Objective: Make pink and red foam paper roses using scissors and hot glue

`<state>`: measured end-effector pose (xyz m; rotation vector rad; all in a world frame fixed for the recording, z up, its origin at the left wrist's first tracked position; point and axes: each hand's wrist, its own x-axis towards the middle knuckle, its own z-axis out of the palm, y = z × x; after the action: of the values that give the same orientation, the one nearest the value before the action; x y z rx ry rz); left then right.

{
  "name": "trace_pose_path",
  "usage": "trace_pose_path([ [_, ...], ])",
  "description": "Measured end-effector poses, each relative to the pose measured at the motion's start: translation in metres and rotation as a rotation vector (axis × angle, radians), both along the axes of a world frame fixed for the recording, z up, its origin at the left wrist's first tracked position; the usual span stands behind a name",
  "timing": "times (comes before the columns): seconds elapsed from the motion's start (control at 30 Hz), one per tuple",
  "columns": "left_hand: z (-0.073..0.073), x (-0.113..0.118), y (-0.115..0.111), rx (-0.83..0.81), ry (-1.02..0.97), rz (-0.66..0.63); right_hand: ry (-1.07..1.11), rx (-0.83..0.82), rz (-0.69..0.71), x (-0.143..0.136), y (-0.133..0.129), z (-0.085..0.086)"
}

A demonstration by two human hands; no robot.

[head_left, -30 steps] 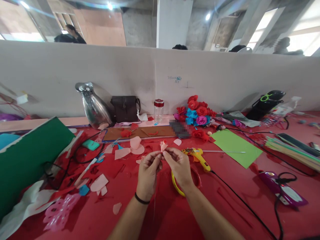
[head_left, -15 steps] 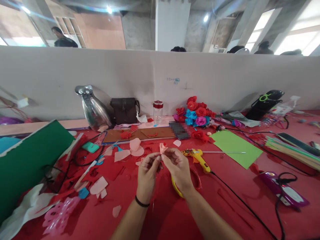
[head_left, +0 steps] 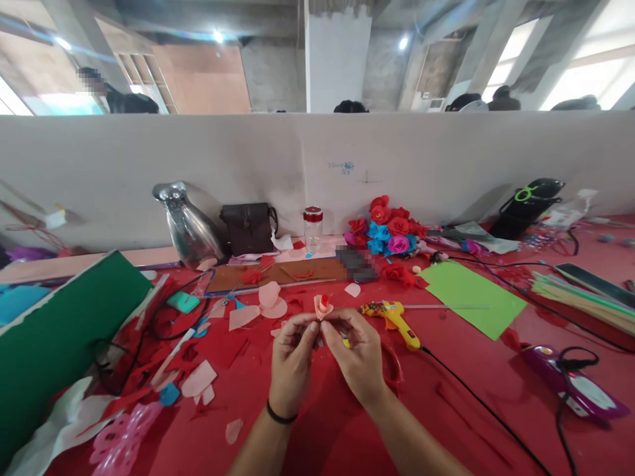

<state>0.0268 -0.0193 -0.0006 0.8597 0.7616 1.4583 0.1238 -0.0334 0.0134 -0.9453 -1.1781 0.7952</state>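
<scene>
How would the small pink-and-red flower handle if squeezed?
Probably light: the flower looks like thin paper. Its pink petal, flaring around a red centre, would likely crease easily. Held at the base by the fingers, its top may bend.

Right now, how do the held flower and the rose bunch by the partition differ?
The held flower is one small bloom; the rose bunch has many. The held flower is pale pink around red; the rose bunch mixes red, blue and magenta. Left hand and right hand pinch the held flower; the rose bunch rests untouched.
</scene>
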Motion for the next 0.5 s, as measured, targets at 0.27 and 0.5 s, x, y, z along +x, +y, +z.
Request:
trace_pose_path([
  [0.27,0.014,0.005,-0.001,-0.001,-0.157,-0.036,0.023,0.067,0.003,0.001,-0.001,0.003],
  [0.5,0.037,0.007,0.005,-0.038,-0.291,0.025,-0.116,0.011,0.039,0.0,0.005,-0.004],
])
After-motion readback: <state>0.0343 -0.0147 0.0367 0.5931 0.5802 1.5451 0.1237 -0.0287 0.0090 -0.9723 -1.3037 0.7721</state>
